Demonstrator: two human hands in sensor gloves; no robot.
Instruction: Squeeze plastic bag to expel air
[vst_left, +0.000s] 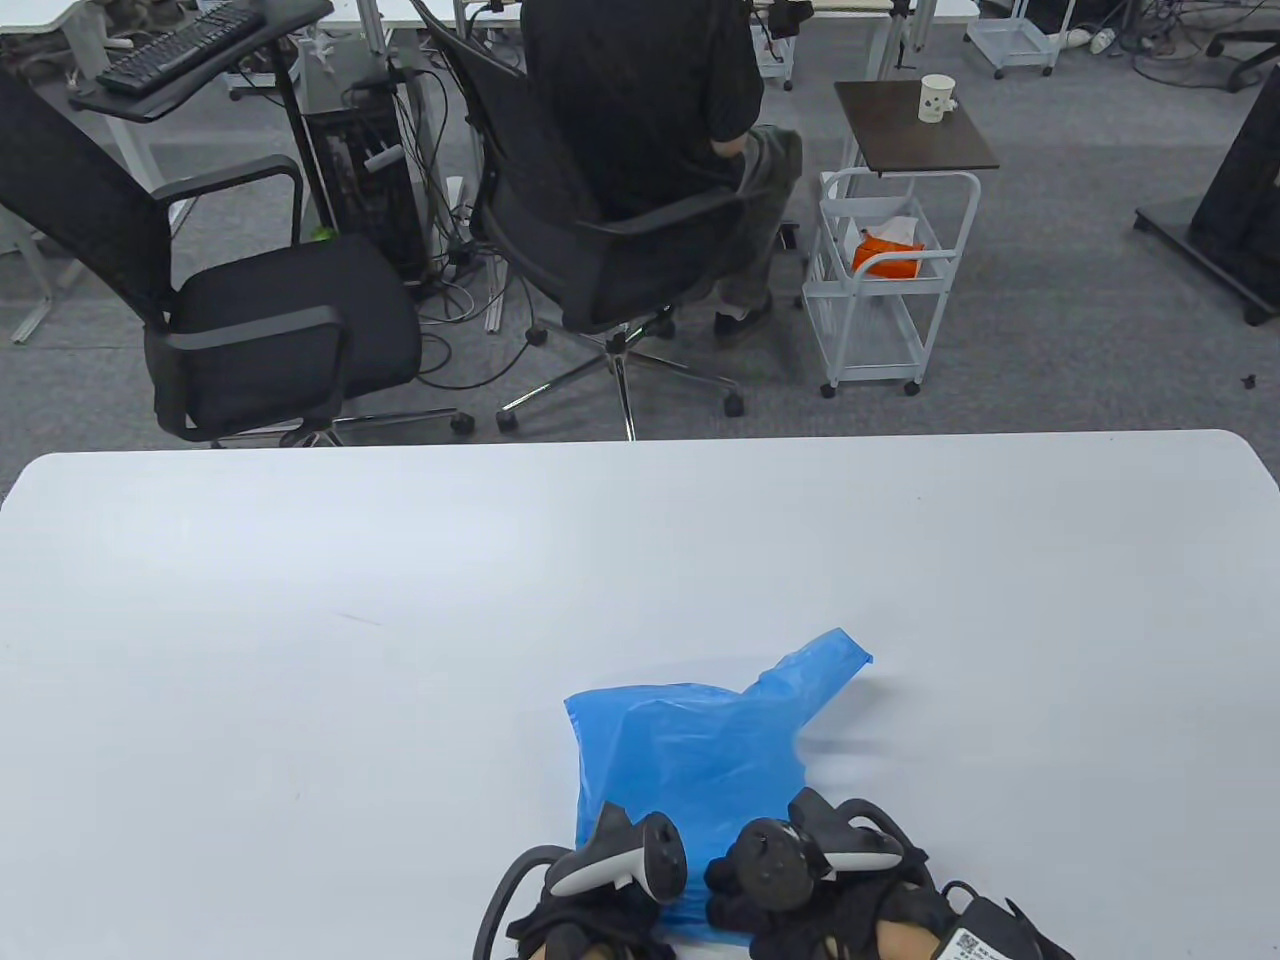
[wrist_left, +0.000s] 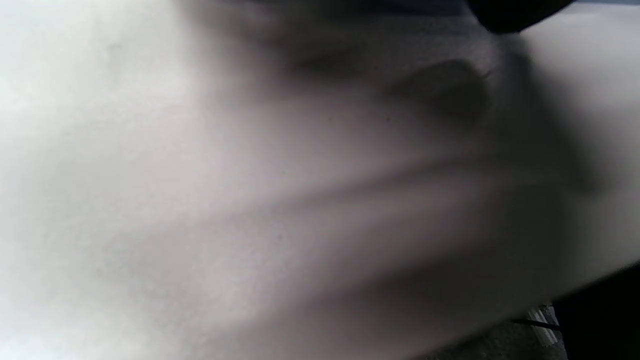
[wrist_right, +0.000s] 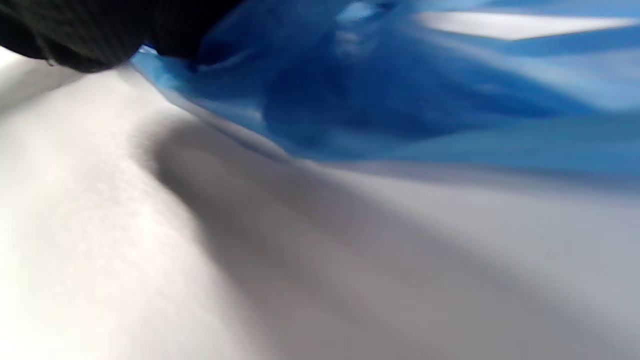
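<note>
Both hands are seen at the near edge of the white table (vst_left: 300, 600), close together. The left hand (vst_left: 600, 890) and right hand (vst_left: 800, 880) are laid on the near end of the blue plastic bag (vst_left: 690, 750); finger grip cannot be told, trackers cover them. The bag lies flat beyond the hands, one handle (vst_left: 815, 665) raised far-right. In the right wrist view, the gloved fingers (wrist_right: 100, 30) touch the blurred bag (wrist_right: 400, 100).
</note>
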